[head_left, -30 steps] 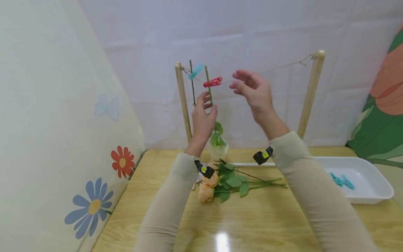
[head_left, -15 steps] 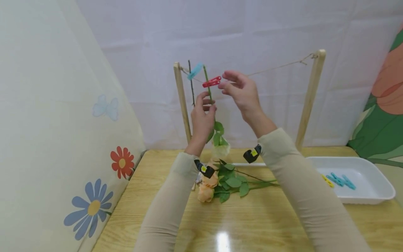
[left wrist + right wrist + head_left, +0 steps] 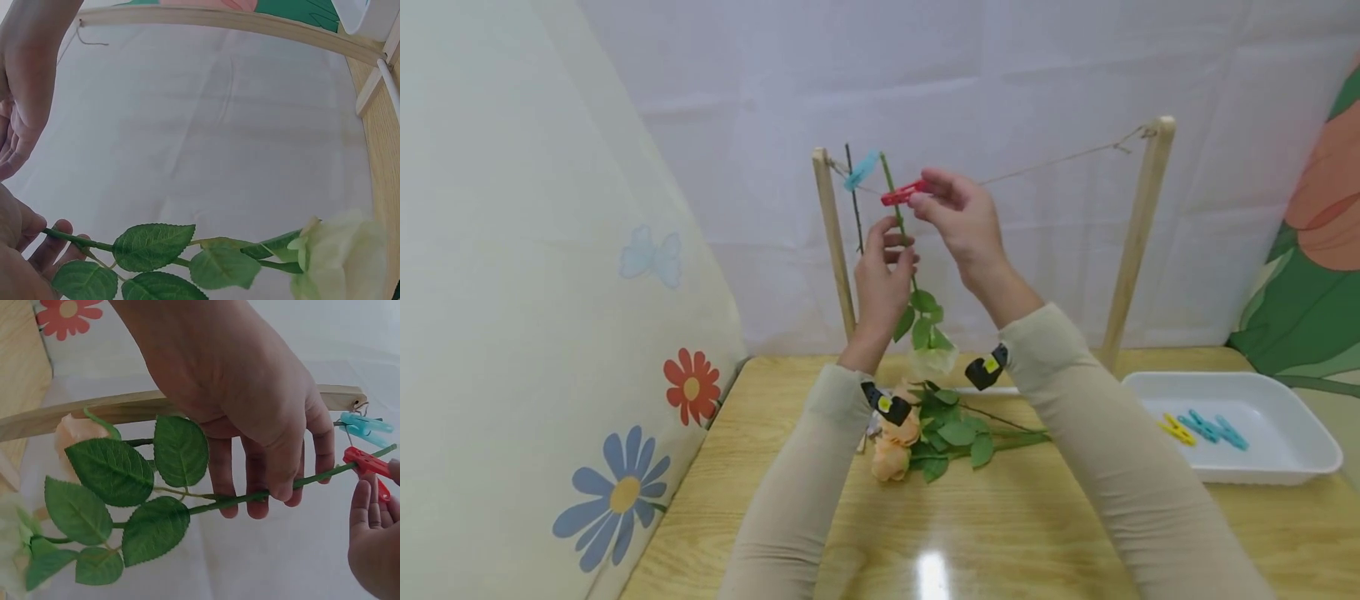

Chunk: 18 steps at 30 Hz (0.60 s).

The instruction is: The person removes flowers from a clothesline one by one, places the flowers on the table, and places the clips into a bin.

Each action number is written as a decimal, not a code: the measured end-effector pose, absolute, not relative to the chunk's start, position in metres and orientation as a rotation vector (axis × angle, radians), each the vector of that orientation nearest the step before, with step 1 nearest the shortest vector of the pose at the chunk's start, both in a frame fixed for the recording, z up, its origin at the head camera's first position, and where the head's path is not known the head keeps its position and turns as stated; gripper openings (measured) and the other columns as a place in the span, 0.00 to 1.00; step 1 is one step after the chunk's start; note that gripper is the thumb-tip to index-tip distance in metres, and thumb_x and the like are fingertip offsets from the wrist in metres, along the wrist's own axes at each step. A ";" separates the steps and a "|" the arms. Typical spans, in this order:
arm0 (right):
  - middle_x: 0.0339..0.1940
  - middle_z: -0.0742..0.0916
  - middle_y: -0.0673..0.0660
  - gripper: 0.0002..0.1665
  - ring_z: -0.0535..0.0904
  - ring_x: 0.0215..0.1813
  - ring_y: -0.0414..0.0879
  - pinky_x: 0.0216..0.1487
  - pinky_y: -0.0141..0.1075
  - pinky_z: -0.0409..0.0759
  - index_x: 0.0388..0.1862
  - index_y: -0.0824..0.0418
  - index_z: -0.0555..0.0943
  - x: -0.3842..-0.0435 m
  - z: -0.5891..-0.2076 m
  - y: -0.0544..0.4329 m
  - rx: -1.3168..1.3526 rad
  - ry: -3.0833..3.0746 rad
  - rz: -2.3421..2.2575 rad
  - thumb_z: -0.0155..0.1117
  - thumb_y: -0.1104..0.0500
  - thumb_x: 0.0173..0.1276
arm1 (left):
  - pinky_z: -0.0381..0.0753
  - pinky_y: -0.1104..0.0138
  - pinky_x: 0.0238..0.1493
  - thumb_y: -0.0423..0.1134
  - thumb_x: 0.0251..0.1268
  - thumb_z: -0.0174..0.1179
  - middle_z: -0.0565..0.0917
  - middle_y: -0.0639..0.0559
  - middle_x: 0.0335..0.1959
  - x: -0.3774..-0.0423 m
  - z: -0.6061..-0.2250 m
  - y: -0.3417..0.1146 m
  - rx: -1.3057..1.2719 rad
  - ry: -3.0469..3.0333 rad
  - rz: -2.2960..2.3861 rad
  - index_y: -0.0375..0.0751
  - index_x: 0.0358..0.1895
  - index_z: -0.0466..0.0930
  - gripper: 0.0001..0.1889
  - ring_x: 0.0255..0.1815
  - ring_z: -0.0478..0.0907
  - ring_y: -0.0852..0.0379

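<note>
Head view: pinching a red clothespin (image 3: 895,197) by the cord (image 3: 1045,165) with the right grip (image 3: 962,221) and holding a white rose (image 3: 934,360) by its stem, head-down above the counter (image 3: 1000,533), with the left grip (image 3: 883,271), likely risking a drop if loosening both at once.

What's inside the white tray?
Inside the white tray I can see a yellow clip and some blue clips. The right sleeve covers the near left corner, so anything lying there can't be seen.
</note>
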State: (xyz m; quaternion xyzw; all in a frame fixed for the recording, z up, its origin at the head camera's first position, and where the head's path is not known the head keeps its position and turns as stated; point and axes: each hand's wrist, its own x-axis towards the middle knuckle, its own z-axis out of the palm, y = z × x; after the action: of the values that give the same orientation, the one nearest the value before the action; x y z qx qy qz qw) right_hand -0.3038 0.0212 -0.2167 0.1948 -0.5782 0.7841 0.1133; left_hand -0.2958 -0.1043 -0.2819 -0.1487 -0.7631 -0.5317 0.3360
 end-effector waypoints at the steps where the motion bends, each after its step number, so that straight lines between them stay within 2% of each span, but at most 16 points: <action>1: 0.56 0.84 0.63 0.26 0.83 0.50 0.47 0.58 0.37 0.83 0.65 0.69 0.77 -0.304 -0.217 0.020 0.568 -1.693 2.309 0.68 0.69 0.68 | 0.88 0.63 0.40 0.26 0.72 0.56 0.85 0.38 0.48 -0.296 -0.282 -0.104 -0.388 -1.981 -1.388 0.35 0.66 0.71 0.21 0.40 0.86 0.45; 10: 0.51 0.86 0.59 0.24 0.82 0.55 0.48 0.59 0.37 0.82 0.62 0.67 0.80 -0.303 -0.217 0.013 0.493 -1.617 2.396 0.69 0.68 0.68 | 0.88 0.66 0.38 0.26 0.71 0.56 0.85 0.37 0.47 -0.296 -0.282 -0.102 -0.417 -1.937 -1.396 0.34 0.66 0.71 0.21 0.40 0.86 0.43; 18: 0.45 0.89 0.58 0.19 0.85 0.48 0.47 0.55 0.35 0.84 0.55 0.69 0.83 -0.301 -0.214 0.014 0.366 -1.555 2.372 0.71 0.65 0.66 | 0.88 0.56 0.41 0.26 0.72 0.56 0.85 0.35 0.46 -0.293 -0.282 -0.104 -0.449 -1.923 -1.353 0.33 0.65 0.71 0.20 0.40 0.86 0.42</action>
State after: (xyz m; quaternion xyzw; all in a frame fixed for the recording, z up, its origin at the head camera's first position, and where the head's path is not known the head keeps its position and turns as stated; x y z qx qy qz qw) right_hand -0.3005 0.0137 -0.2138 0.1268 -0.5383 0.8212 0.1404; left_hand -0.2932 -0.1037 -0.2820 -0.1747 -0.7479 -0.5263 0.3650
